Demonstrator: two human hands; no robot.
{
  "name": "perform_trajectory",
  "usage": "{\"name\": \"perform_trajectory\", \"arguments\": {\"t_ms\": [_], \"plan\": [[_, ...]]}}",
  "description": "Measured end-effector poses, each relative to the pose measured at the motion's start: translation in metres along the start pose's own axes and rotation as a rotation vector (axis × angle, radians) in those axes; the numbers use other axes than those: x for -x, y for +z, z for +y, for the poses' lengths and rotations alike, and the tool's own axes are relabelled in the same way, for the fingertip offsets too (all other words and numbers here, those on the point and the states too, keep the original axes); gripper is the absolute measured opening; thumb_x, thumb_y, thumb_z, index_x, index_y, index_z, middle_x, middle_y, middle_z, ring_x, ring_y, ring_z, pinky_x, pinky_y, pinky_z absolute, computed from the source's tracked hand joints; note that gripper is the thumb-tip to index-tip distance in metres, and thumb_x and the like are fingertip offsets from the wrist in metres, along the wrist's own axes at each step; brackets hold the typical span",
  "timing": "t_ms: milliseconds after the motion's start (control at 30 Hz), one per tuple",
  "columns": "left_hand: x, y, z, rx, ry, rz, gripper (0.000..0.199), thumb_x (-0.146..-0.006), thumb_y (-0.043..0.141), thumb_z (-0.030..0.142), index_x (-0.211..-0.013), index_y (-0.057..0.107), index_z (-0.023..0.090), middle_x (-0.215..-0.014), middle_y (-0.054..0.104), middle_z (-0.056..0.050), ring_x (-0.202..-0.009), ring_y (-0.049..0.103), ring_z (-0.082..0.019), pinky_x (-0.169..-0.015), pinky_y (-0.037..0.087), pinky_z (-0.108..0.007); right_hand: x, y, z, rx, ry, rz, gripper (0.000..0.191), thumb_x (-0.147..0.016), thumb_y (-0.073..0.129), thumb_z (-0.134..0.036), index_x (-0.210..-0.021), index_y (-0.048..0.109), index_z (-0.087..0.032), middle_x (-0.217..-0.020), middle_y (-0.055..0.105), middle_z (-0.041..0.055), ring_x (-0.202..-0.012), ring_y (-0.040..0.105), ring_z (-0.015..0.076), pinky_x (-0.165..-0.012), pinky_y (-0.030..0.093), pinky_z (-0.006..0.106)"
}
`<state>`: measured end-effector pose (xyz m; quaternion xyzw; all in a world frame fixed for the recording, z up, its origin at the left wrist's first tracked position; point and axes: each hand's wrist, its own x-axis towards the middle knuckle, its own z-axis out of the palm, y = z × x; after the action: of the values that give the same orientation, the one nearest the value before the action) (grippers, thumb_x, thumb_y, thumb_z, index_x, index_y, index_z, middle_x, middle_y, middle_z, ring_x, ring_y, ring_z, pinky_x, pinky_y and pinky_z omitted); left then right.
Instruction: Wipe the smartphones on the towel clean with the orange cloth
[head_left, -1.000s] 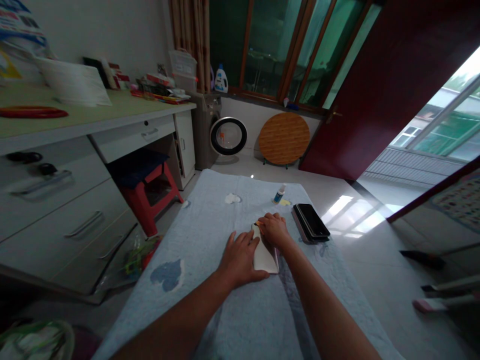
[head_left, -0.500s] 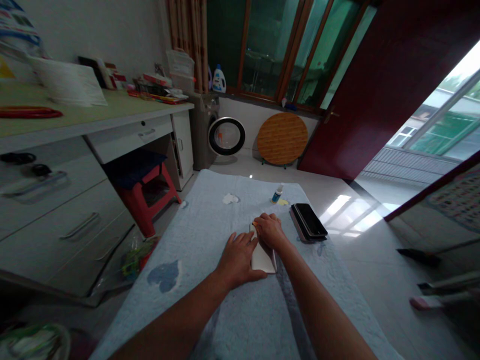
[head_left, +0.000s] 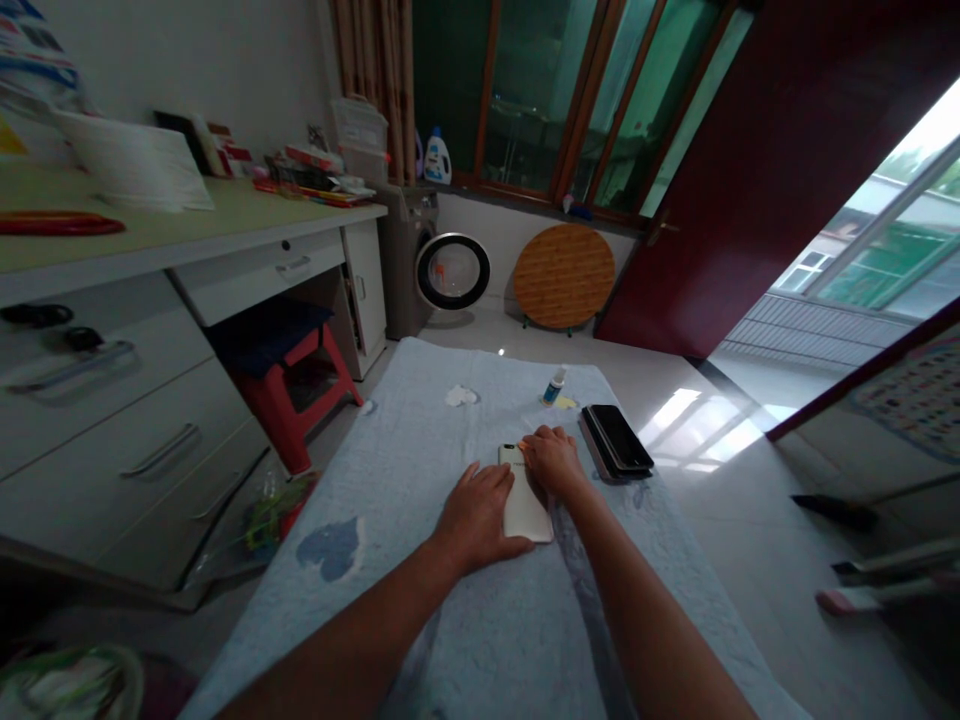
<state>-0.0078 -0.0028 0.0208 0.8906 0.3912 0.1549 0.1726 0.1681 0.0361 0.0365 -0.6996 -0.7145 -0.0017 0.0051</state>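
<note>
A pale phone (head_left: 525, 508) lies back side up on the light blue cloth (head_left: 405, 440), its dark camera strip at the far end. My left hand (head_left: 474, 508) steadies it, fingers along the left edge and thumb at the near edge. Closed over the phone's upper right edge, my right hand (head_left: 553, 462) pinches a small orange cloth (head_left: 523, 446), mostly hidden under the fingers. Beyond the hands stands a small spray bottle (head_left: 554, 387) with a blue label. To the right is a stack of dark phones or tablets (head_left: 616, 442).
A red stool (head_left: 307, 400) and a white desk (head_left: 255, 255) stand on the left. Behind are a washing machine with its round door (head_left: 484, 275) ajar and a round wooden tabletop (head_left: 564, 277). The cloth-covered surface ends at the tiled floor (head_left: 720, 520) on the right.
My right hand has slid a little to the right with the orange cloth, uncovering the phone's camera strip and more of its back. My left hand stays in place.
</note>
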Motion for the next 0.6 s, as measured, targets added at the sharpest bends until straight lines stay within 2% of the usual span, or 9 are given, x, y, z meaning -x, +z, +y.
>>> {"name": "perform_trajectory", "arguments": {"t_ms": [267, 400, 500, 600], "plan": [[-0.001, 0.005, -0.003, -0.002, 0.018, -0.009, 0.086, -0.063, 0.071, 0.063, -0.129, 0.049, 0.014, -0.14, 0.05, -0.015, -0.13, 0.045, -0.032, -0.116, 0.024, -0.044, 0.019, 0.008, -0.003, 0.013, 0.042, 0.055, 0.031, -0.1, 0.034, -0.03, -0.11, 0.062, -0.023, -0.112, 0.057, 0.0099, -0.102, 0.046, 0.0236, -0.082, 0.033, 0.033], [-0.002, 0.0, 0.0, 0.007, 0.0, -0.003, 0.079, -0.062, 0.074, 0.061, -0.125, 0.052, 0.019, -0.133, 0.054, -0.013, -0.123, 0.049, -0.033, -0.11, 0.033, -0.046, 0.029, 0.003, -0.008, -0.047, -0.075, 0.064, 0.027, -0.099, 0.039, -0.031, -0.111, 0.062, -0.025, -0.114, 0.057, 0.0078, -0.1, 0.046, 0.0217, -0.082, 0.033, 0.031], [-0.003, -0.004, 0.003, 0.033, 0.007, 0.005, 0.079, -0.061, 0.076, 0.056, -0.127, 0.05, 0.021, -0.127, 0.056, -0.01, -0.117, 0.052, -0.031, -0.107, 0.036, -0.045, 0.037, -0.001, -0.008, -0.109, -0.18, 0.042, 0.025, -0.098, 0.042, -0.032, -0.105, 0.066, -0.027, -0.109, 0.059, 0.0048, -0.098, 0.047, 0.0192, -0.084, 0.032, 0.03], [-0.002, -0.004, 0.002, 0.051, 0.022, 0.015, 0.081, -0.06, 0.079, 0.054, -0.127, 0.049, 0.019, -0.124, 0.057, -0.009, -0.114, 0.053, -0.03, -0.107, 0.036, -0.043, 0.039, -0.002, -0.004, -0.15, -0.194, 0.035, 0.025, -0.098, 0.044, -0.034, -0.102, 0.069, -0.029, -0.105, 0.062, 0.0036, -0.098, 0.048, 0.0185, -0.084, 0.031, 0.03]]}}
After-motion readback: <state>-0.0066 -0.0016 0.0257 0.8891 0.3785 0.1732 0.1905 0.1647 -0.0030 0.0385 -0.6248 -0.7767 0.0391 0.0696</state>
